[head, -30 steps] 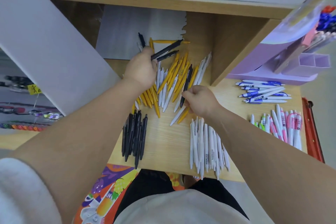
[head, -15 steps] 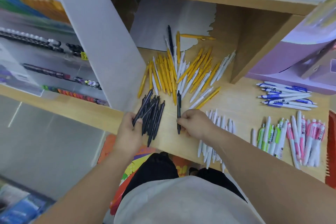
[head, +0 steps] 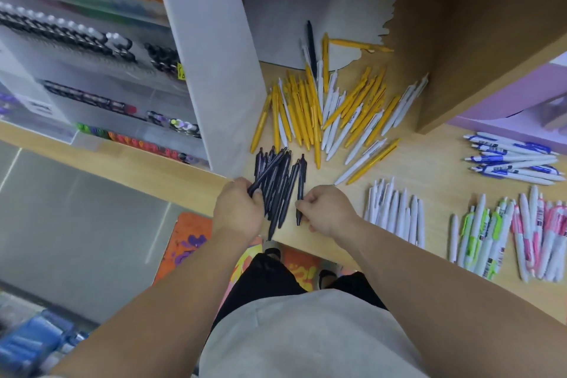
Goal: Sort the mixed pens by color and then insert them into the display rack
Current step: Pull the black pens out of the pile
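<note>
A pile of black pens [head: 277,184] lies near the front edge of the wooden shelf [head: 429,181]. My left hand [head: 237,209] grips a few black pens at the pile's left side. My right hand [head: 326,209] pinches a single black pen [head: 301,184] just right of the pile. Behind them a mixed heap of yellow and white pens [head: 331,110] fans out, with one black pen [head: 311,46] at its far end. A row of white pens [head: 395,212] lies to the right of my right hand.
Blue-and-white pens [head: 515,163] lie at the far right, green-and-white pens [head: 478,236] and pink-and-white pens [head: 540,230] in front of them. A white divider panel [head: 214,55] stands left of the shelf, a stocked pen display [head: 92,70] beyond it. A wooden wall [head: 466,55] rises at the back right.
My left hand carried black pens from the mixed heap down to the black pile. My right hand brought one black pen to the pile's right side. The view swung left.
</note>
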A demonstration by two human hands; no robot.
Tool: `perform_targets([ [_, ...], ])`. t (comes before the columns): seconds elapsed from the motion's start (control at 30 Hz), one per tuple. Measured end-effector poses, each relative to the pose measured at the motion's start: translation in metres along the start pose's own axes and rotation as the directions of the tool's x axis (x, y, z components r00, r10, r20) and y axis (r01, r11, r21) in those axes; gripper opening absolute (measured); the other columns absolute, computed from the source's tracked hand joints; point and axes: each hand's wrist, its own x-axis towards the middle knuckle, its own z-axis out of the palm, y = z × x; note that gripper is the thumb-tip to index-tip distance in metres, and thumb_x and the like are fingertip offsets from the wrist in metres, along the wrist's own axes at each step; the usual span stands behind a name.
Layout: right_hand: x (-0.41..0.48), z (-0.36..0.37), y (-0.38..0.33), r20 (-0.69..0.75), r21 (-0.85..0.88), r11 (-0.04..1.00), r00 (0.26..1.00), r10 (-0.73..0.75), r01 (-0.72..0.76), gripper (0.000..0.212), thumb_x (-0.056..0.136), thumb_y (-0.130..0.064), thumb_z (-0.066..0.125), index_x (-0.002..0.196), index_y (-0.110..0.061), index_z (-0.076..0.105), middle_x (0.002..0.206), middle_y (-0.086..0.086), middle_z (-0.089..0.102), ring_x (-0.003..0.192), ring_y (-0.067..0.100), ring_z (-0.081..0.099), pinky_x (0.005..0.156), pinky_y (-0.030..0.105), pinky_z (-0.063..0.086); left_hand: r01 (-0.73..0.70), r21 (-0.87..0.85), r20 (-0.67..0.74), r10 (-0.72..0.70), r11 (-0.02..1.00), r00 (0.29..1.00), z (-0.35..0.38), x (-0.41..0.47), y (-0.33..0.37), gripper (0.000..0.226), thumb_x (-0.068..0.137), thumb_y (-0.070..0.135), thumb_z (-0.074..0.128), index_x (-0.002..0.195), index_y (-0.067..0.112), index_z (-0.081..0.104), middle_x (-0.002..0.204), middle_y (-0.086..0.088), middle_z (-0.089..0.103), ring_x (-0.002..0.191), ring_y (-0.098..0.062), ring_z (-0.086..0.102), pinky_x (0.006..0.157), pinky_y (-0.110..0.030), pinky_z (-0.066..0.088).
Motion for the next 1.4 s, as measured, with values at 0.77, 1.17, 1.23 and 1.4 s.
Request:
perform_targets([
  [0.77,0.011,0.022,-0.018,-0.099,0.177,0.983,0.993,0.062,-0.044,0.027,0.088,-0.023,0.064,0.073,-0.002,0.071,0.06,0.009,0.071,0.062,0.026,0.071,0.07,0.046,0.061,-0.164,0.163,0.026,0.162,0.973,0.986,-0.006,-0.002,-0.011,0.054,0.089,0.052,0.059,0.132,0.022,0.047,0.111,-0.004,0.064,0.096,-0.027,0.063,0.074,-0.038,0.054],
  [1.17,0.018,0.017,-0.019,-0.113,0.283,0.959,0.992,0.053,-0.019,0.014,0.086,-0.025,0.071,0.082,-0.012,0.071,0.065,0.007,0.073,0.065,0.019,0.073,0.072,0.047,0.062,-0.189,0.314,0.046,0.184,0.931,0.982,-0.006,-0.01,-0.021,0.081,0.083,0.065,0.06,0.144,0.018,0.035,0.122,-0.005,0.053,0.104,-0.028,0.06,0.075,-0.041,0.054],
  [1.23,0.02,0.012,-0.015,-0.13,0.283,0.959,0.99,0.054,-0.015,0.014,0.084,-0.026,0.071,0.086,-0.012,0.07,0.066,0.006,0.073,0.066,0.018,0.073,0.074,0.047,0.061,-0.203,0.317,0.054,0.196,0.927,0.979,-0.008,-0.011,-0.022,0.089,0.079,0.067,0.064,0.147,0.018,0.033,0.126,-0.005,0.053,0.106,-0.027,0.058,0.079,-0.041,0.055],
  [1.4,0.021,0.0,-0.013,-0.167,0.196,0.981,0.986,0.017,0.016,0.013,0.085,-0.031,0.071,0.083,-0.018,0.07,0.066,0.002,0.073,0.072,0.019,0.072,0.077,0.045,0.06,-0.226,0.337,0.062,0.218,0.914,0.974,-0.011,-0.015,-0.018,0.09,0.081,0.065,0.063,0.149,0.017,0.03,0.133,-0.004,0.049,0.112,-0.026,0.056,0.082,-0.04,0.053],
])
